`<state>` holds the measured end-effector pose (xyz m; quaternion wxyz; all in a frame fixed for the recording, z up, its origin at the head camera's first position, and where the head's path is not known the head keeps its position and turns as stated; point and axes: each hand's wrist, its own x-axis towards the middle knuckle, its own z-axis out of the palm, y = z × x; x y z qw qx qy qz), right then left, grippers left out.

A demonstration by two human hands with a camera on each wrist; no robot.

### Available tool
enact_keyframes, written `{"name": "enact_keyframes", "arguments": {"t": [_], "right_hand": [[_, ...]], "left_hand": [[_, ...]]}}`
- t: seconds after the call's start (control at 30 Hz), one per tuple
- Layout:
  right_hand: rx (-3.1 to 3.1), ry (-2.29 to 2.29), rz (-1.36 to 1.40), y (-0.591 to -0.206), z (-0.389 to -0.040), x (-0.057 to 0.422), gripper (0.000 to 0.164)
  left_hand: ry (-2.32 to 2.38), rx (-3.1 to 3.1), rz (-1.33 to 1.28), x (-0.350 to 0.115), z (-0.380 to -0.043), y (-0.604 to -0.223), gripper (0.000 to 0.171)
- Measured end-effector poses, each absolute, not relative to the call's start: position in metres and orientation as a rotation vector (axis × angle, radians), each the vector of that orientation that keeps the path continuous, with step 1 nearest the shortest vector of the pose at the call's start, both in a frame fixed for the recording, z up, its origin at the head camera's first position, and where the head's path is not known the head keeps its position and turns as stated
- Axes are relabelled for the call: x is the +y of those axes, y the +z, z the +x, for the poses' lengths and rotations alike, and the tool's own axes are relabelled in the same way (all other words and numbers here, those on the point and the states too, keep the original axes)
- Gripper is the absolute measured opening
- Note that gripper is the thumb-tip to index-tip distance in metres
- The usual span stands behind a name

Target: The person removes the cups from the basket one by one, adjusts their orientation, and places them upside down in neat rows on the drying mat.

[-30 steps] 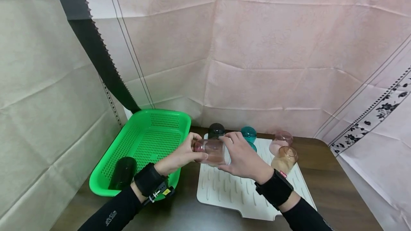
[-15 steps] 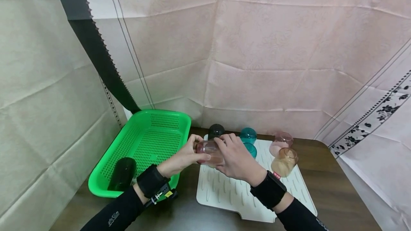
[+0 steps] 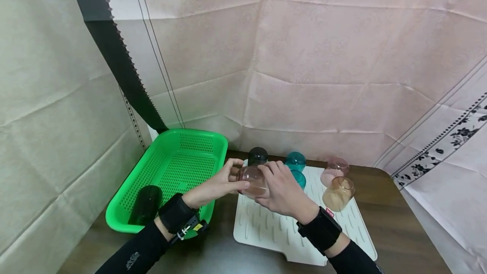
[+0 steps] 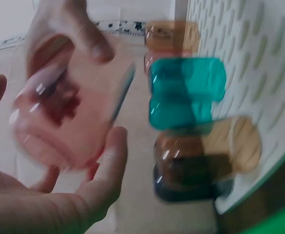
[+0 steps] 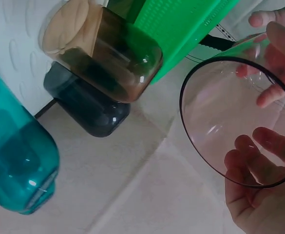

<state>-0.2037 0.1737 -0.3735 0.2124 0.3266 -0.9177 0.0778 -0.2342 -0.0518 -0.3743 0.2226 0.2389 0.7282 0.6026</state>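
Note:
A clear pink glass point(image 3: 253, 182) is held tilted in the air between both hands, above the left part of the white board. My left hand point(image 3: 217, 184) holds it from the left, thumb in front and fingers behind. From the right, my right hand point(image 3: 283, 191) grips it with curled fingers, partly hiding it. In the right wrist view the glass's dark round rim point(image 5: 182, 112) faces the camera, and fingers show through the wall. The left wrist view shows the pink glass point(image 4: 79, 107) blurred, with fingers of both hands around it.
On the white drying board point(image 3: 266, 231) stand a black glass point(image 3: 257, 155), two teal glasses point(image 3: 295, 162), a pink glass point(image 3: 336, 166) and an amber glass point(image 3: 338, 193). The right wrist view adds a brown glass point(image 5: 103, 48). A green basket point(image 3: 114, 215) holds a dark glass point(image 3: 146, 204).
The pink glass has turned between the hands, from lying nearly sideways to a more foreshortened tilt. My right hand has shifted around it; the left stays near its left end.

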Motion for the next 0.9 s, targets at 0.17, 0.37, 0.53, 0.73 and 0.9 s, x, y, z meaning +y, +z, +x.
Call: {"name": "enact_keyframes", "arguments": {"t": [0.17, 0.37, 0.53, 0.73, 0.9], "right_hand": [[-2.618, 0.346, 0.809, -0.381, -0.2, 0.184, 0.079], [-2.77, 0.684, 0.663, -0.396, -0.189, 0.198, 0.078], [-2.853, 1.077, 0.535, -0.412, -0.182, 0.208, 0.08], [-2.844, 1.311, 0.554, -0.429, -0.184, 0.211, 0.078], [-2.852, 1.431, 0.547, -0.441, -0.188, 0.208, 0.076]], "left_hand": [[1.401, 2.381, 0.744, -0.075, -0.243, -0.36, 0.053], [0.935, 2.765, 0.852, -0.111, -0.256, -0.352, 0.04], [0.772, 2.799, 0.911, -0.13, -0.263, -0.356, 0.032], [0.646, 2.758, 0.888, -0.141, -0.27, -0.357, 0.03], [0.61, 2.728, 0.865, -0.147, -0.276, -0.357, 0.029]]}}
